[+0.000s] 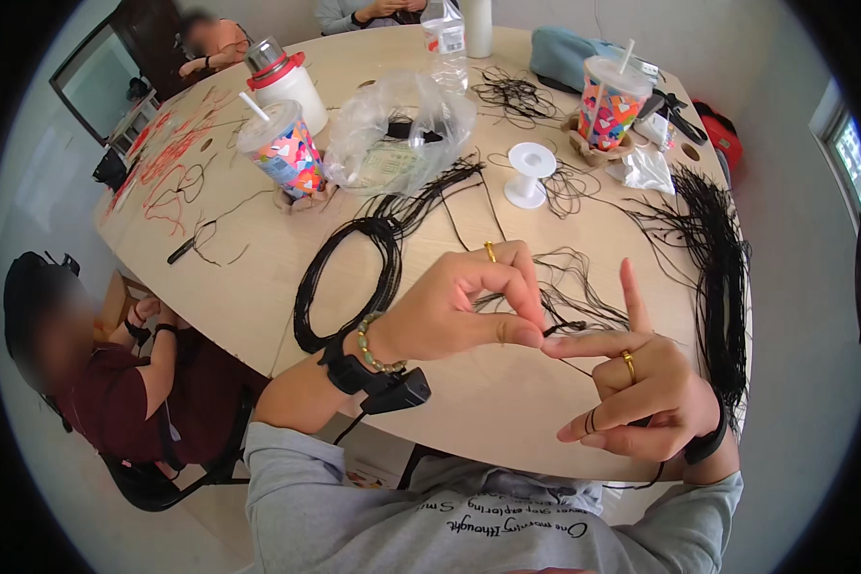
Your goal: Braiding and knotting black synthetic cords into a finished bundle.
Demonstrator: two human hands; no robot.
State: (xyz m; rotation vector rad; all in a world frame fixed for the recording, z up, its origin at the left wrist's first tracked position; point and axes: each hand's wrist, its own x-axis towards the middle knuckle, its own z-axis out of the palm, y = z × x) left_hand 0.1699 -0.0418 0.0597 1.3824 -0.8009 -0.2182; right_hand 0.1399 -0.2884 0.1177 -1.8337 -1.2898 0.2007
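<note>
Cord [569, 326] is over the bench [493, 411], betw. our hands: L hand [440, 311] has fingers pinched on its end; R hand [655, 383] has one finger against it, grip unclear, can't tell. Short thick bit looks done; strands [598, 302] nearby are loose, so prob. lots left. Coil [389, 253] & bundle [719, 287] look unworked.

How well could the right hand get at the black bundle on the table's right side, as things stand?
Probably yes: the right hand is close to the bundle and nothing seems to block it, though it is busy at the cord the left hand pinches.
</note>
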